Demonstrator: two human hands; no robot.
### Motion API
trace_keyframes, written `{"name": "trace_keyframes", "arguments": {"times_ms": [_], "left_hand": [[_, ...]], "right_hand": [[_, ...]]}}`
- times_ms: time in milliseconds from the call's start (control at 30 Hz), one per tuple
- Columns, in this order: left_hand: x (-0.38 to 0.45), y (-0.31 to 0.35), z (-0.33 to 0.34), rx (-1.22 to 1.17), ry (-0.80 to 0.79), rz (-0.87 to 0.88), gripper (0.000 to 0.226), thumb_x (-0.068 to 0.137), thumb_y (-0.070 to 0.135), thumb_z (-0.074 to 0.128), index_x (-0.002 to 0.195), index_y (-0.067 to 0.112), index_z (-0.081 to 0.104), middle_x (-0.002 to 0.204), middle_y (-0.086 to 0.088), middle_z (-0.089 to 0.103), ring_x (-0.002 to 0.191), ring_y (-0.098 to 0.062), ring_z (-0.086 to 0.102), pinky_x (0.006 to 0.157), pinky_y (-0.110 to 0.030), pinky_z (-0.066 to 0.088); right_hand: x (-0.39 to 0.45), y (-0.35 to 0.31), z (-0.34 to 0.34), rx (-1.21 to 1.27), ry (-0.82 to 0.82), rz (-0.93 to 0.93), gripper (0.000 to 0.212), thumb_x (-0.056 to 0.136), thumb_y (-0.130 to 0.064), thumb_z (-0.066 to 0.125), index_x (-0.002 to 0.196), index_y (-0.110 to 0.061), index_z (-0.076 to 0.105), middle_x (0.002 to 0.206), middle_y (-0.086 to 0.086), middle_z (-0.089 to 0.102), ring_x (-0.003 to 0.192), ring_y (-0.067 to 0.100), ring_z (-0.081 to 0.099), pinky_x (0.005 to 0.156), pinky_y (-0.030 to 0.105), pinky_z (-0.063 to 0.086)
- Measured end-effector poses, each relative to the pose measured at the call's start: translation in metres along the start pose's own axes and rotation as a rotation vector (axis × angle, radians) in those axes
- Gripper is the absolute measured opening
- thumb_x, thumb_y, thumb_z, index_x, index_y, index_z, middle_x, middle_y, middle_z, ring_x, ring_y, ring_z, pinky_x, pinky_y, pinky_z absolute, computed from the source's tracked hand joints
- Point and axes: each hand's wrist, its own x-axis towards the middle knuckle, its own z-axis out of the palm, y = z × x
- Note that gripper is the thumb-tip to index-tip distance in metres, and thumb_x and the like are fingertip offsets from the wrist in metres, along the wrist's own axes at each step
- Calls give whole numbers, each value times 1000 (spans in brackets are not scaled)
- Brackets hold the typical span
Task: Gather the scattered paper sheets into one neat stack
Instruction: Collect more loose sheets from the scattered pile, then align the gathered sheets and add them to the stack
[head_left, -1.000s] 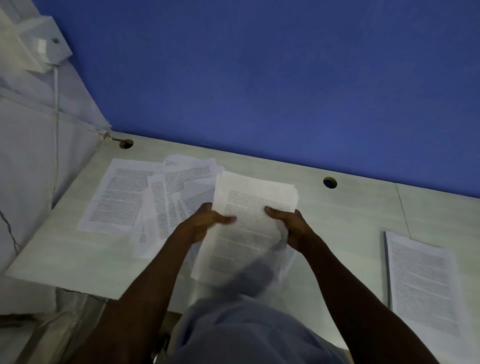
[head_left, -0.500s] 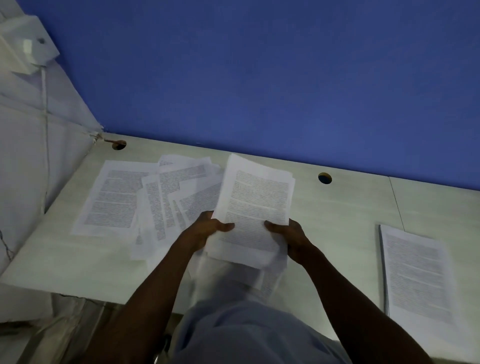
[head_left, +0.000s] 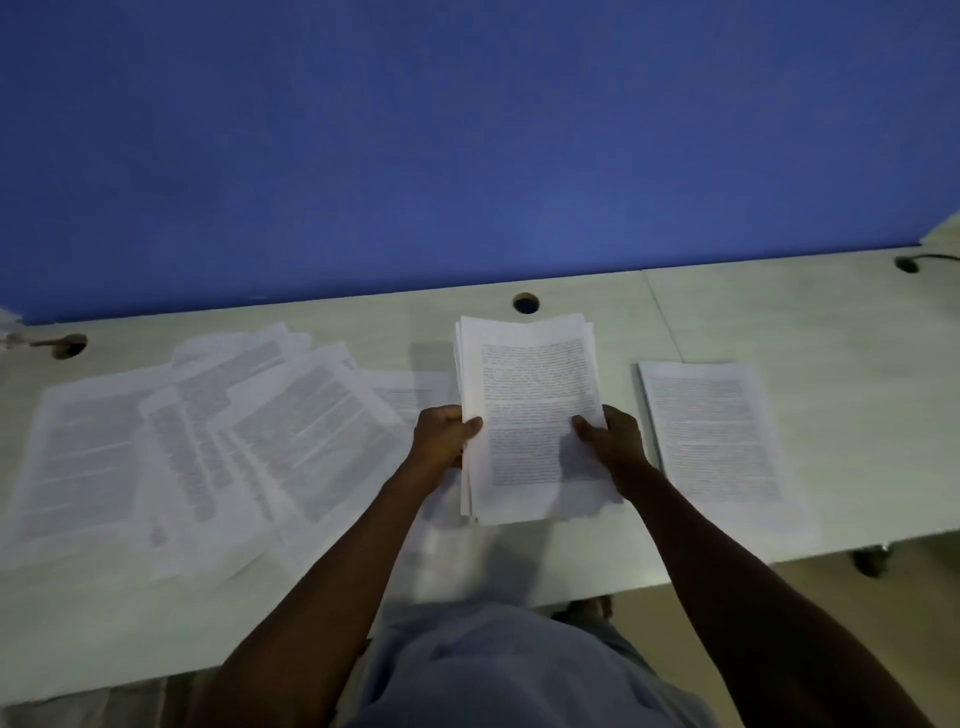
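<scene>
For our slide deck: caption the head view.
Both hands, left hand and right hand, grip a paper bundle above the desk.

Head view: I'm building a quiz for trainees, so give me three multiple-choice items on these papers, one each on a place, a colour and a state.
1. Where is the neat stack relative to the held bundle?
A. To its right
B. To its left
C. Under it

2. What colour is the wall?
A. Green
B. Blue
C. Red

3. How is the bundle held?
A. By neither hand
B. By the right hand only
C. By both hands

Key:
1 A, the stack lies flat on the desk right of the bundle.
2 B, the wall behind the desk is blue.
3 C, the left hand and right hand grip its side edges, thumbs on top.
</scene>
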Motion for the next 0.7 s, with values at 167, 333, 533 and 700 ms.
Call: {"name": "trace_keyframes", "arguments": {"times_ms": [167, 333, 533, 700], "left_hand": [[2, 15, 138, 142, -91, -20, 16, 83, 5, 81, 79, -4, 69, 79, -9, 74, 63, -17, 71, 48, -26, 57], [3, 16, 256, 253, -116, -75, 32, 80, 3, 83, 61, 9, 59, 81, -9, 71, 64, -17, 68, 45, -25, 57], [9, 4, 305, 372, -10, -98, 24, 78, 15, 88, 93, 4, 74, 100, -13, 76, 80, -29, 76, 62, -37, 65], [9, -5, 307, 567, 108, 4, 42, 78, 33, 87, 104, 5, 71, 107, -12, 75, 92, -32, 75, 86, -45, 62]], "right_hand": [[19, 43, -116, -231, 278, 51, 16, 92, -30, 66, 91, -14, 67, 99, 14, 73, 99, 38, 66, 82, 42, 53], [28, 86, -214, -226, 362, 145, 17, 91, -21, 68, 81, -8, 63, 83, 14, 68, 90, 39, 66, 72, 35, 46], [56, 111, -252, -239, 306, 191, 14, 89, -21, 73, 94, -8, 69, 90, 12, 71, 95, 38, 68, 74, 32, 46], [55, 117, -243, -453, 428, 79, 45, 80, -28, 82, 118, -12, 64, 111, 14, 69, 104, 36, 65, 88, 46, 56]]}}
